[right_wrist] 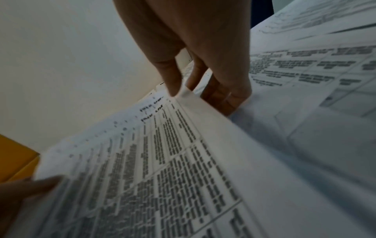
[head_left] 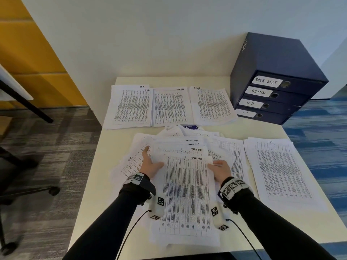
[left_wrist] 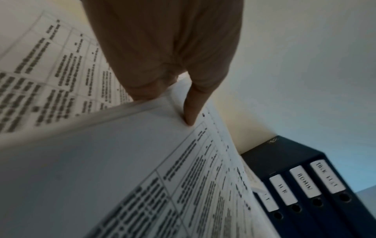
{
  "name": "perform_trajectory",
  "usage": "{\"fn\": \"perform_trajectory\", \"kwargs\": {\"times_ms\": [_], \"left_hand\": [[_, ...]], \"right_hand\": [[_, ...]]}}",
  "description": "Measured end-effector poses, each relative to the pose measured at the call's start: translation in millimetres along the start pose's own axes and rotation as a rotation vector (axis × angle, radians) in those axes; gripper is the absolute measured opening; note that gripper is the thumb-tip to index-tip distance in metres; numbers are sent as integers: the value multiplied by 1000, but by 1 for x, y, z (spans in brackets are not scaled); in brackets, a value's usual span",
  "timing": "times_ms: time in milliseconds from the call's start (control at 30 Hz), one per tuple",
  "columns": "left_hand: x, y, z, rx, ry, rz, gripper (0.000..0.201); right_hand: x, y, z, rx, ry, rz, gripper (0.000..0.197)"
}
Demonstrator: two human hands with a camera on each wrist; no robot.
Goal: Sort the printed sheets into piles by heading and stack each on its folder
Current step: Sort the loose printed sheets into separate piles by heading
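Note:
A bundle of printed sheets headed "Task List" (head_left: 185,194) is held near the table's front edge. My left hand (head_left: 150,164) grips its left edge, thumb on top (left_wrist: 190,119) and fingers underneath. My right hand (head_left: 218,167) pinches its right edge between thumb and fingers (right_wrist: 223,103). Beneath and behind the bundle lies a loose heap of mixed sheets (head_left: 187,137). Sorted piles lie at the back: HR (head_left: 129,106), Task List (head_left: 170,106), Admin (head_left: 212,106). An IT pile (head_left: 279,169) lies at the right. Blue folders (head_left: 272,94) labelled Task List, Admin, HR and IT are stacked at the back right.
The cream table (head_left: 90,194) stands against a white wall. A small purple item (head_left: 189,127) peeks out behind the heap. An office chair base (head_left: 28,190) and a dark table leg (head_left: 26,104) stand on the floor to the left.

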State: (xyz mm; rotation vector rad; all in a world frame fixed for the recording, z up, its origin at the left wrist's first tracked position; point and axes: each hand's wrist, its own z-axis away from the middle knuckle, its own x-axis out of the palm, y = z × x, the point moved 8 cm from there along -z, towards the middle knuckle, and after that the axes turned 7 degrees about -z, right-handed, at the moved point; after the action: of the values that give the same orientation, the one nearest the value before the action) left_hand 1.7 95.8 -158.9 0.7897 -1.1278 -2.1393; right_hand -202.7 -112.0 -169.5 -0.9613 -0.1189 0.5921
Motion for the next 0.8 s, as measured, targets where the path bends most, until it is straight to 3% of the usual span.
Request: {"fn": "perform_trajectory", "kwargs": {"times_ms": [133,233,333,433,533,667,800], "left_hand": [[4,58,10,165,-127,22,49],[1,114,21,274,-138,45,48],[-3,168,38,420,4,3,73],[-6,202,56,622,208,23,54],[-8,195,61,641,355,24,50],[-2,167,50,570,347,31,53],[-6,156,37,503,330,83,53]], "right_hand": [[0,-19,6,7,-186,-104,72],[11,-52,16,0,-367,-183,86],[13,-114,36,-170,-389,-410,49],[14,-166,62,-385,-393,-473,41],[16,-180,71,-528,-258,-433,55],[6,-190,82,-720,18,-282,67],[16,-218,107,-1060,145,115,66]]}}
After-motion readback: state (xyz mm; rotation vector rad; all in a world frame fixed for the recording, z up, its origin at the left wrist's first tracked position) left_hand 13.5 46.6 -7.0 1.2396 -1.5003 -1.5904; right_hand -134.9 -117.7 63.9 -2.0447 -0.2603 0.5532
